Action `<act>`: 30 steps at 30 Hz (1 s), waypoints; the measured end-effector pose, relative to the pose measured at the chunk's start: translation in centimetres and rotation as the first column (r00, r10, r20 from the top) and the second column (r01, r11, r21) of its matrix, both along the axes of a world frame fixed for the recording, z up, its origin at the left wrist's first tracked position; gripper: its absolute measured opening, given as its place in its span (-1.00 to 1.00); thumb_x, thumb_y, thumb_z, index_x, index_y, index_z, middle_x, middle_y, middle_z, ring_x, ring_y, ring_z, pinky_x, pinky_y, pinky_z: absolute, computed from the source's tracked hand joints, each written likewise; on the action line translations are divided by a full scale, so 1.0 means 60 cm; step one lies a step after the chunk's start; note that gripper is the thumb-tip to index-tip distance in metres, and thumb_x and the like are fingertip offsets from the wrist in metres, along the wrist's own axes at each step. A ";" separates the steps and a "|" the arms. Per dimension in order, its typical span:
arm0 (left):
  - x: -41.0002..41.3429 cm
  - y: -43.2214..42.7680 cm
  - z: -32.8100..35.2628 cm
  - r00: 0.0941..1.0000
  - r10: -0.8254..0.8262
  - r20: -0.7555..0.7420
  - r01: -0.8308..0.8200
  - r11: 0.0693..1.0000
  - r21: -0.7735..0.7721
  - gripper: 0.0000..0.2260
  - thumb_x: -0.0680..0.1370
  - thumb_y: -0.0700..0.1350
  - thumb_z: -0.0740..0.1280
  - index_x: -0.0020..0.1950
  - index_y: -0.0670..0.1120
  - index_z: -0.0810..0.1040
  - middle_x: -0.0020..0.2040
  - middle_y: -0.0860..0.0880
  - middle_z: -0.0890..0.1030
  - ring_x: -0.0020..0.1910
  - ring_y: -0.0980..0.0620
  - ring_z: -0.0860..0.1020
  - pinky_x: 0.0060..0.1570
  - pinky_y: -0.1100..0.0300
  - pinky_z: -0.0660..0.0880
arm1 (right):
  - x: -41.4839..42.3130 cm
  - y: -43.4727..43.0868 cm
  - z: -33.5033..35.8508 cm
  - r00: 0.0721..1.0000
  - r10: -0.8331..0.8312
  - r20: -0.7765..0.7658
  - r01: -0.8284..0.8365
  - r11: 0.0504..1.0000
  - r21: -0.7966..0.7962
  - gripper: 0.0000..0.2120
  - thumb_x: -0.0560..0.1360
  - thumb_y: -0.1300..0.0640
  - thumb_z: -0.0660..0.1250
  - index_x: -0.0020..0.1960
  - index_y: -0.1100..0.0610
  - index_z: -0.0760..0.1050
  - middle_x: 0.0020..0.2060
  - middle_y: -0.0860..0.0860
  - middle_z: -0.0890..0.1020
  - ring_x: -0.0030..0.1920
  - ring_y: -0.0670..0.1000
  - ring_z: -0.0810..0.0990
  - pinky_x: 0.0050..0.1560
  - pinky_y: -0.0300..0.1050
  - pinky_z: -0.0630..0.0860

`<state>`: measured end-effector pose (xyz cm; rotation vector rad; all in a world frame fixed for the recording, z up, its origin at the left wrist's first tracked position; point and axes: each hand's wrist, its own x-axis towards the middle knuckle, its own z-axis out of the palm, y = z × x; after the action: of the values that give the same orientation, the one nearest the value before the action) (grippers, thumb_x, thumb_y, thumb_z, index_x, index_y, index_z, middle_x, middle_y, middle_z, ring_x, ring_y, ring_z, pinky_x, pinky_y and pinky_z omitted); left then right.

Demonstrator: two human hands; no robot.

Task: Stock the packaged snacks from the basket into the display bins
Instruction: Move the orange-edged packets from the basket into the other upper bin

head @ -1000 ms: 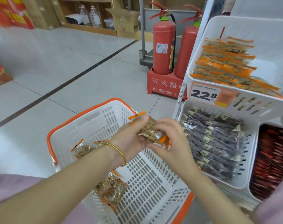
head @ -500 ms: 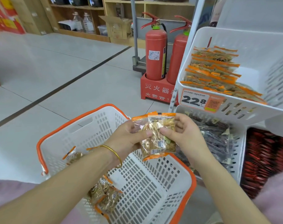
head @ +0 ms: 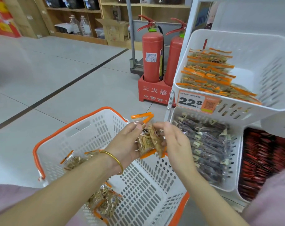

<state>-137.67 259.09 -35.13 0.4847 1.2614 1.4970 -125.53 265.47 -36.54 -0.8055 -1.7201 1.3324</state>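
Holding orange-edged snack packets (head: 148, 141) over the white basket (head: 96, 128), the left hand (head: 127, 144) and right hand (head: 174, 142) pinch them closed-fingered. More packets (head: 106, 201) lie inside at 6 o'clock. The upper bin (head: 236, 111) at 2 o'clock holds matching packets (head: 208, 74); the lower bin (head: 236, 160) holds dark packets (head: 207, 144).

A: The red packets (head: 265, 162) at the right edge are blurred and cut off

B: And the left forearm hides part of the snacks in the basket (head: 96, 128); small print on the price tag (head: 197, 101) unreadable
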 end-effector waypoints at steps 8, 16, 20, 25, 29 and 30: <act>-0.009 -0.009 -0.015 0.986 -0.102 -0.133 0.106 0.994 0.030 -0.52 0.44 -0.37 0.37 0.31 -0.12 0.35 0.08 -0.17 0.63 0.02 -0.14 0.63 0.00 0.00 0.58 | 0.004 0.029 0.003 0.993 0.047 0.112 -0.018 0.968 -0.252 -0.56 0.45 0.28 0.41 0.26 0.02 0.40 -0.03 -0.02 0.55 -0.25 -0.05 0.56 -0.31 -0.19 0.55; 0.003 0.001 -0.009 0.882 -0.215 -0.419 0.206 0.976 -0.067 -0.42 0.25 -0.15 0.51 0.20 0.02 0.38 0.13 -0.08 0.60 0.09 -0.05 0.60 0.14 -0.06 0.53 | 0.024 0.047 0.028 0.977 0.101 0.187 -0.066 0.980 -0.187 -0.45 0.32 0.21 0.54 0.21 0.02 0.39 -0.11 0.07 0.53 -0.23 -0.05 0.52 -0.26 -0.18 0.55; 0.022 0.050 0.032 0.779 -0.313 -0.542 0.329 0.942 -0.071 -0.46 0.26 -0.17 0.47 0.18 0.06 0.38 0.10 -0.06 0.60 0.07 -0.01 0.60 0.11 -0.01 0.54 | 0.074 0.094 0.095 0.939 0.215 0.267 -0.183 0.973 -0.140 -0.35 0.37 0.21 0.51 0.34 -0.10 0.32 0.00 -0.27 0.47 -0.17 -0.21 0.57 -0.25 -0.27 0.57; 0.099 0.193 0.120 0.651 -0.278 -0.706 0.414 0.910 0.024 -0.42 0.31 -0.30 0.53 0.12 0.09 0.30 0.13 -0.02 0.55 0.05 0.03 0.58 0.07 0.04 0.55 | 0.183 0.196 0.209 0.946 0.234 0.223 -0.201 0.966 -0.161 -0.59 0.36 0.39 0.43 0.13 0.07 0.50 -0.21 0.05 0.65 -0.42 -0.03 0.58 -0.45 -0.19 0.57; 0.161 0.296 0.156 0.502 -0.087 -0.861 0.403 0.904 0.143 -0.37 0.34 -0.15 0.53 0.29 -0.01 0.27 0.17 0.08 0.46 0.18 0.12 0.46 0.21 0.20 0.40 | 0.254 0.274 0.250 0.976 -0.139 0.169 0.130 0.989 0.065 -0.81 0.34 0.38 0.46 -0.17 0.17 0.52 -0.26 0.15 0.65 -0.29 0.08 0.64 -0.22 0.05 0.65; 0.169 0.316 0.157 0.422 -0.003 -0.907 0.361 0.918 0.165 -0.36 0.37 -0.12 0.51 0.34 -0.05 0.26 0.19 0.08 0.41 0.23 0.13 0.39 0.23 0.27 0.31 | 0.264 0.295 0.251 0.949 -0.279 0.147 0.254 0.953 0.165 -0.80 0.34 0.36 0.47 -0.21 0.15 0.50 -0.25 0.17 0.64 -0.27 0.11 0.64 -0.18 0.05 0.64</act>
<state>-127.52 278.04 -25.69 1.8130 1.6474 1.2401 -109.69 283.18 -21.46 -1.0507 -1.7410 0.9693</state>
